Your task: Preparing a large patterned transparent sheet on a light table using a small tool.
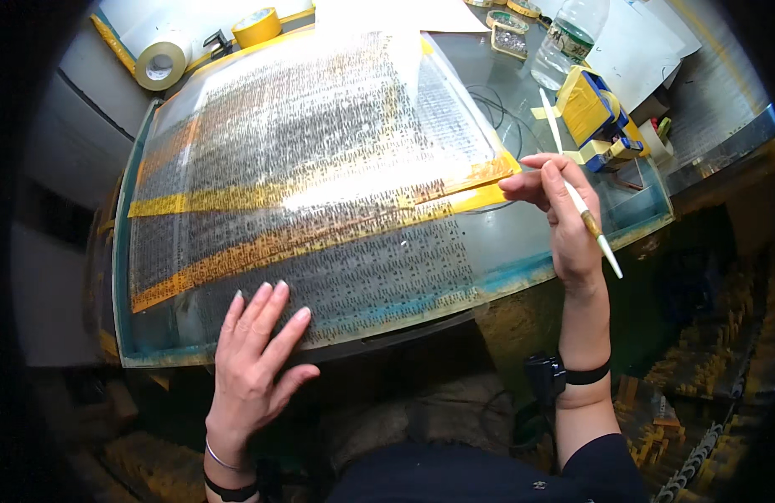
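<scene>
My left hand (257, 365) lies with fingers spread at the near left edge of a transparent film (379, 285) covered in rows of small dark marks. Its fingertips touch the film. Over the right part of the glass table, my right hand (564, 210) is closed around a slim white pen-like stick with an amber band (606, 248). One end of the stick points away from me, the other toward my lower right. The fingertips of that hand are beside an orange tape strip (480, 176). Whether they also pinch something thin there is unclear.
Yellow tape (228, 202) crosses the lit sheets. At the back left stand a white roll (161, 65) and a yellow tape roll (257, 27). A plastic bottle (564, 42) and a blue-and-yellow tape dispenser (597, 121) stand at the right. A dark cable (505, 113) lies nearby.
</scene>
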`<state>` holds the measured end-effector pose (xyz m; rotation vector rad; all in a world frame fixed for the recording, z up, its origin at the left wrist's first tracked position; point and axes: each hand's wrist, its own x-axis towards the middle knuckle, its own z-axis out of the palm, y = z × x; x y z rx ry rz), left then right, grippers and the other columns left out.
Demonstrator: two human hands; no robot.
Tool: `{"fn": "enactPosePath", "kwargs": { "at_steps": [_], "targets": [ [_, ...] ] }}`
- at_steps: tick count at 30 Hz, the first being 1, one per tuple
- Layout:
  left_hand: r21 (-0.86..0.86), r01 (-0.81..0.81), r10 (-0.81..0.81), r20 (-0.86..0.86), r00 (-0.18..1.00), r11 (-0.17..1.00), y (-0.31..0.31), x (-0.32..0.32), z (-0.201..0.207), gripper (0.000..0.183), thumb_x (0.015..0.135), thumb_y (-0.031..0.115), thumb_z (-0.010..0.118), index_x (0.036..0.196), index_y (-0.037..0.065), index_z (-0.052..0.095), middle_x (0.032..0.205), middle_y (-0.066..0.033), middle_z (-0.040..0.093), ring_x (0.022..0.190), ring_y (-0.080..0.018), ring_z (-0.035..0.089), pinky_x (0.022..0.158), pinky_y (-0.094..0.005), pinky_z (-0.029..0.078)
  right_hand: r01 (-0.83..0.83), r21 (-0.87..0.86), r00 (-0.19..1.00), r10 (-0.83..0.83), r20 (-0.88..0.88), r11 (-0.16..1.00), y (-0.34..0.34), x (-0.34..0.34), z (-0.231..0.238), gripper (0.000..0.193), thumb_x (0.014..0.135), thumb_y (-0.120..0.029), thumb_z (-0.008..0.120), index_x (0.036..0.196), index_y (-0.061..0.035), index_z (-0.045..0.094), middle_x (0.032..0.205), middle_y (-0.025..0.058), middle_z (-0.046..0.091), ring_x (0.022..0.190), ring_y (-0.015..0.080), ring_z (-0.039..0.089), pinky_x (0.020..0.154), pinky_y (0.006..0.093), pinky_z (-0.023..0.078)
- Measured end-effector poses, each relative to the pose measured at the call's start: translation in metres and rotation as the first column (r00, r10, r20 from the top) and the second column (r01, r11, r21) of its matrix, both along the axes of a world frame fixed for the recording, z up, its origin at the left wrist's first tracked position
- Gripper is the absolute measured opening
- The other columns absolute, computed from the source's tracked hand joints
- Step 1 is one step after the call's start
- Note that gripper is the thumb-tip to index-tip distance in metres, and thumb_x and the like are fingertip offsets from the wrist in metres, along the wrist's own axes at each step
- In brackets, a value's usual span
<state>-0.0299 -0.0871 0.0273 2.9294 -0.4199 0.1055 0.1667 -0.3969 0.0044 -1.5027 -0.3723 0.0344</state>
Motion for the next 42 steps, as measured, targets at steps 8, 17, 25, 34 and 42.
{"fn": "enactPosePath", "kwargs": {
  "at_steps": [8, 17, 25, 34, 42],
  "targets": [
    [-0.038, -0.06, 0.061, 0.009, 0.998, 0.997, 0.015, 0.002, 0.002, 0.063, 0.081, 0.045, 0.066, 0.132, 0.009, 0.054, 0.144, -0.0175, 0.043, 0.135, -0.0345, 0.038, 0.112, -0.0506, 0.026, 0.085, -0.105, 0.963, -0.055, 0.262, 0.991, 0.006, -0.015, -0.001, 0.048, 0.103, -0.035, 0.038, 0.129, 0.0034, 0.053, 0.089, 0.0077, 0.065, 0.082, 0.0133, 0.06, 0.08, 0.0276, 0.048],
    [-0.051, -0.175, 0.18, 0.121, 0.976, 0.983, 0.068, -0.003, -0.002, 0.067, 0.083, 0.051, 0.063, 0.132, 0.005, 0.054, 0.145, -0.0175, 0.042, 0.137, -0.0358, 0.035, 0.113, -0.0513, 0.021, -0.009, -0.35, 0.893, 0.165, 0.419, 0.937, 0.041, -0.041, 0.016, 0.027, 0.097, -0.017, 0.056, 0.118, -0.0001, 0.058, 0.11, 0.0162, 0.067, 0.09, 0.0198, 0.066, 0.083, 0.0314, 0.051],
    [-0.085, -0.21, 0.221, 0.162, 0.962, 0.974, 0.067, 0.002, -0.012, 0.057, 0.084, 0.04, 0.064, 0.129, 0.007, 0.057, 0.144, -0.017, 0.044, 0.135, -0.0363, 0.038, 0.113, -0.0507, 0.023, -0.878, -0.297, 0.314, 0.92, 0.235, 0.376, 0.076, -0.115, 0.007, 0.032, 0.089, -0.018, 0.066, 0.112, 0.0013, 0.054, 0.098, 0.0163, 0.065, 0.091, 0.0344, 0.065, 0.089, 0.0445, 0.051],
    [-0.069, -0.228, 0.236, 0.158, 0.959, 0.971, 0.067, 0.001, -0.01, 0.058, 0.087, 0.044, 0.058, 0.129, 0.004, 0.056, 0.143, -0.0186, 0.044, 0.135, -0.0368, 0.038, 0.113, -0.0496, 0.023, -0.084, -0.152, 0.911, 0.138, 0.39, 0.985, 0.072, -0.063, 0.029, 0.02, 0.097, -0.014, 0.054, 0.112, 0.0004, 0.056, 0.126, 0.0266, 0.057, 0.117, 0.0264, 0.056, 0.097, 0.0352, 0.044],
    [-0.076, -0.227, 0.237, 0.168, 0.957, 0.971, 0.067, 0.004, -0.01, 0.059, 0.086, 0.045, 0.059, 0.128, 0.004, 0.056, 0.143, -0.0187, 0.044, 0.134, -0.0372, 0.039, 0.113, -0.0498, 0.024, -0.967, -0.13, 0.221, 0.975, 0.008, 0.22, 0.095, -0.11, 0.01, 0.018, 0.086, -0.013, 0.067, 0.099, -0.0002, 0.062, 0.097, 0.0139, 0.067, 0.089, 0.0301, 0.066, 0.076, 0.0402, 0.053]
  ]
}}
